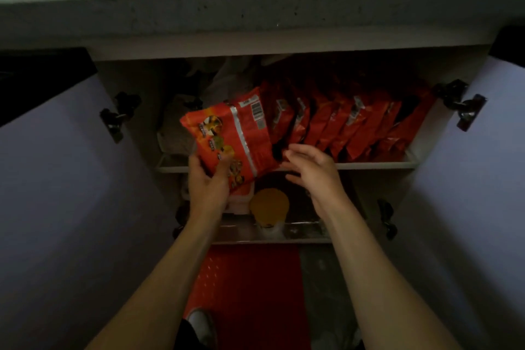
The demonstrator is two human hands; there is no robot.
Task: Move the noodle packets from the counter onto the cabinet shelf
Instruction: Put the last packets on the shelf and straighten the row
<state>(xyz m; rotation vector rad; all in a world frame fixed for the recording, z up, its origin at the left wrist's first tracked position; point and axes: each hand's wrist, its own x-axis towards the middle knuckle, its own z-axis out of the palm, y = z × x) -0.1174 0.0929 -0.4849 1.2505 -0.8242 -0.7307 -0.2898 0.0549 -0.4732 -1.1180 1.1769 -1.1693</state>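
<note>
The cabinet shelf (377, 164) is the landmark here: a pale board with a low front lip, running across the open cabinet under the grey counter edge (255, 8). Both cabinet doors (56, 179) stand swung wide to either side of the shelf, so the front of it is open across its whole width.

On the shelf, from its middle to its right end, a row of noodle packets (358, 128) stands on edge, leaning to the right and packed one against the next. Left of the row, the shelf holds dim pale bags (176, 122) at the back; they are too dark to tell apart.

The left hand (208, 185) grips one noodle packet (235, 136) by its lower corner, thumb on the face, fingers curled behind. This packet is tilted, its top over the left half of the shelf, its bottom hanging past the front lip. It touches the left end of the row.

The right hand (312, 173) hovers just in front of the lip, fingers loosely spread and slightly bent, holding nothing, close to the held packet's right edge.

The held packet is red-orange with a silver seam, a barcode near its top and round food pictures; the print is too blurred to read.

Below the shelf stands a jar with a yellow lid (269, 204), and lower still a red mat (250, 293).
</note>
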